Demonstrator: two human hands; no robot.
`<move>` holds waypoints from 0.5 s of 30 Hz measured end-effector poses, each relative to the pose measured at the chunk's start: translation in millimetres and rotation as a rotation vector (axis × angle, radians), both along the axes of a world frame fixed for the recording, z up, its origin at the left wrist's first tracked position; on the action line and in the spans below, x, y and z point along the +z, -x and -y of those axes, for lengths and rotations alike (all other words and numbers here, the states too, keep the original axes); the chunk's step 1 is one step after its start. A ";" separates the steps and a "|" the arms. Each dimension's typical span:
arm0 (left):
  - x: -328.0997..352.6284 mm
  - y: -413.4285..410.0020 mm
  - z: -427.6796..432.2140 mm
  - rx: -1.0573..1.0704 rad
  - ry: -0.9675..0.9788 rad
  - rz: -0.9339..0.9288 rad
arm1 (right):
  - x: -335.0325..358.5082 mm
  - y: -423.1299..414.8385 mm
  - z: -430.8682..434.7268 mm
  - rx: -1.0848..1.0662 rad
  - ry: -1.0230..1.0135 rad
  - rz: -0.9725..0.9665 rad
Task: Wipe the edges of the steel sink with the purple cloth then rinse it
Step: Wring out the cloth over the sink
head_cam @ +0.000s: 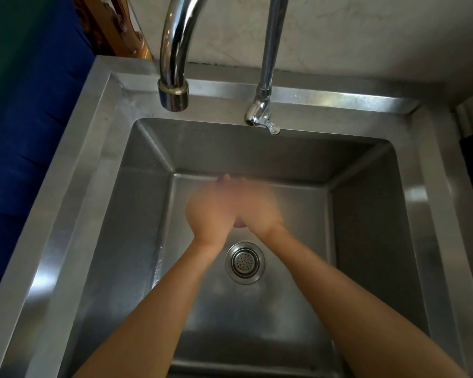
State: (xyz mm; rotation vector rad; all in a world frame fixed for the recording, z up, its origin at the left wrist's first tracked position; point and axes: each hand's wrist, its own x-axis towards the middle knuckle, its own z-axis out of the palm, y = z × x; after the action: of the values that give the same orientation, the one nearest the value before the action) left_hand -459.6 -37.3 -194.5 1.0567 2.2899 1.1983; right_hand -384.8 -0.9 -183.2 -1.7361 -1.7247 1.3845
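Both of my hands are down inside the steel sink [74,192], pressed together above the drain and blurred by motion. My left hand [208,211] and my right hand [260,208] are closed against each other. Between the heels of the hands shows only a small mauve patch of the purple cloth [239,223]; the rest of the cloth is hidden inside them. No water stream is visible from either tap.
A large curved faucet spout [173,96] hangs over the sink's back left. A smaller tap [260,115] stands at the back rim. The round drain strainer [245,262] lies below my wrists. A blue surface [25,159] borders the sink on the left.
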 end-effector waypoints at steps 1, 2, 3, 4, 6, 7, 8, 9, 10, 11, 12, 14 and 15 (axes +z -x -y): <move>-2.6 1.0 0.4 -0.023 -0.019 -0.008 | -2.7 0.1 -1.0 -0.031 0.096 -0.038; -3.1 1.7 0.0 -0.042 -0.045 -0.012 | -4.9 -0.1 -2.1 -0.061 0.191 -0.080; -3.8 2.6 -0.4 -0.063 -0.073 -0.025 | -7.2 -0.2 -2.7 -0.085 0.282 -0.124; -4.2 3.6 -0.7 -0.087 -0.100 -0.053 | -8.5 -0.7 -3.0 -0.103 0.361 -0.166; -5.7 6.5 -1.8 -0.152 -0.135 -0.099 | -8.9 -2.9 -1.4 -0.123 0.472 -0.236; -7.1 8.4 -2.0 -0.190 -0.147 -0.115 | -9.1 -4.2 0.0 -0.128 0.509 -0.270; -7.2 10.1 -2.2 -0.226 -0.160 -0.125 | -8.4 -5.5 1.4 -0.130 0.544 -0.309; -6.7 11.1 -2.9 -0.261 -0.170 -0.138 | -7.9 -7.1 2.5 -0.132 0.584 -0.353; -5.2 11.7 -3.6 -0.294 -0.178 -0.151 | -7.2 -8.7 3.7 -0.135 0.635 -0.404; -3.8 11.9 -4.3 -0.321 -0.192 -0.162 | -7.6 -10.7 4.4 -0.136 0.687 -0.452; -1.0 11.5 -5.6 -0.342 -0.214 -0.172 | -7.5 -12.4 4.5 -0.139 0.732 -0.499; 4.1 11.1 -8.1 -0.365 -0.266 -0.206 | -7.3 -13.1 3.8 -0.152 0.782 -0.587; 4.5 11.2 -9.3 -0.368 -0.284 -0.224 | -7.5 -12.5 3.4 -0.159 0.782 -0.630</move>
State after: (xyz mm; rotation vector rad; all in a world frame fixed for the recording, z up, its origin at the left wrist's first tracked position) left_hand -470.8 -28.0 -190.0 1.7069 1.9860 1.3257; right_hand -372.4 -4.3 -190.7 -1.4290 -0.7261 2.3821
